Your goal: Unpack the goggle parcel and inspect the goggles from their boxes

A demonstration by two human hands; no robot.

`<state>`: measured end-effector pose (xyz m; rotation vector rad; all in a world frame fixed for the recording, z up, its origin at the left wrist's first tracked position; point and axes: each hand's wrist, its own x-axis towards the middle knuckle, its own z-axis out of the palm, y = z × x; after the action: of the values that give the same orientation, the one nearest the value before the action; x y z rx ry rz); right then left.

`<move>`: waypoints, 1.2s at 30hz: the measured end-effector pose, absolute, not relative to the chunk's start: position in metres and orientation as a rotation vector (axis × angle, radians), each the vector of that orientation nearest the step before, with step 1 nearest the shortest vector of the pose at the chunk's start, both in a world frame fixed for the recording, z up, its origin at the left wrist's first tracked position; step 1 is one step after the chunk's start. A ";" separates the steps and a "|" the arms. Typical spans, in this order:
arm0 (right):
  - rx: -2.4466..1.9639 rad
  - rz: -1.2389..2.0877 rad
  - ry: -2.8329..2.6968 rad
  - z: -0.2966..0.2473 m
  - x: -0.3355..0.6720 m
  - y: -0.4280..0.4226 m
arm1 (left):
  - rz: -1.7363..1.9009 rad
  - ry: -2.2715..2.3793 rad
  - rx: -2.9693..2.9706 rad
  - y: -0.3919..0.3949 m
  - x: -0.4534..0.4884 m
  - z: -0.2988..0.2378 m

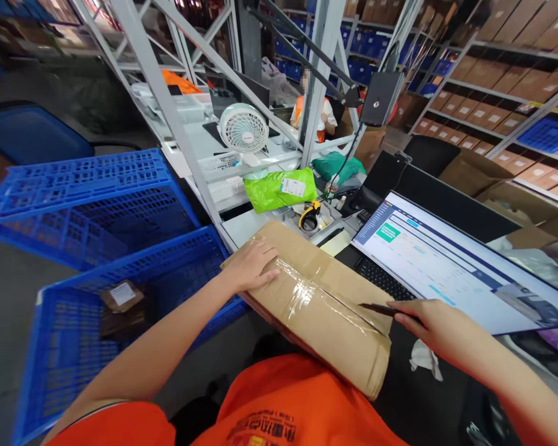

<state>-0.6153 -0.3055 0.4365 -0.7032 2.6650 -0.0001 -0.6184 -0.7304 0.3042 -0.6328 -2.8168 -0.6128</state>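
A taped cardboard box [316, 297] lies across my lap and the desk edge. My left hand [253, 263] rests flat on its left end, fingers together and stretched out on the cardboard. My right hand [432, 325] pinches a thin dark blade or pen [376, 308] whose tip touches the taped seam at the box's right side. A keyboard [381, 279] lies just beyond the box, under a lit monitor [456, 260].
Two blue plastic crates [97, 204] stand at my left; the nearer holds a small brown parcel [123, 296]. A green mailer bag [281, 189], a yellow scanner [310, 214] and a white fan [244, 129] sit ahead. Another person in orange [314, 114] works farther back. Shelves of boxes [493, 80] line the right.
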 end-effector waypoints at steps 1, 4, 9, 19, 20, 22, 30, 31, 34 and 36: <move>-0.689 -0.042 2.687 0.437 -0.618 -0.307 | -0.577 -2.829 -0.640 -0.730 -0.620 0.305; -0.715 -0.111 2.697 0.438 -0.628 -0.329 | -0.521 -2.853 -0.662 -0.727 -0.621 0.310; -0.824 -0.010 2.721 0.434 -0.653 -0.406 | -0.542 -2.861 -0.643 -0.724 -0.619 0.319; -1.016 0.210 2.667 0.418 -0.661 -0.501 | -0.682 -2.775 -0.655 -0.733 -0.605 0.311; -1.012 0.204 2.657 0.418 -0.658 -0.499 | -0.692 -2.770 -0.654 -0.733 -0.605 0.310; -1.002 0.200 2.656 0.417 -0.652 -0.494 | -0.684 -2.764 -0.658 -0.734 -0.607 0.309; -1.004 0.331 2.606 0.430 -0.640 -0.480 | -0.594 -2.782 -0.647 -0.729 -0.617 0.310; -0.984 0.339 2.607 0.431 -0.641 -0.475 | -0.600 -2.786 -0.644 -0.730 -0.619 0.310; -0.920 0.377 2.627 0.431 -0.640 -0.454 | -0.597 -2.803 -0.657 -0.731 -0.622 0.308; -0.877 0.425 2.629 0.432 -0.639 -0.436 | -0.568 -2.803 -0.715 -0.731 -0.624 0.307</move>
<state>-0.6387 -0.4359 0.4319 -0.8769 2.6286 0.4248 -0.6238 -0.7310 0.3066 -0.7147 -2.8026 -0.5680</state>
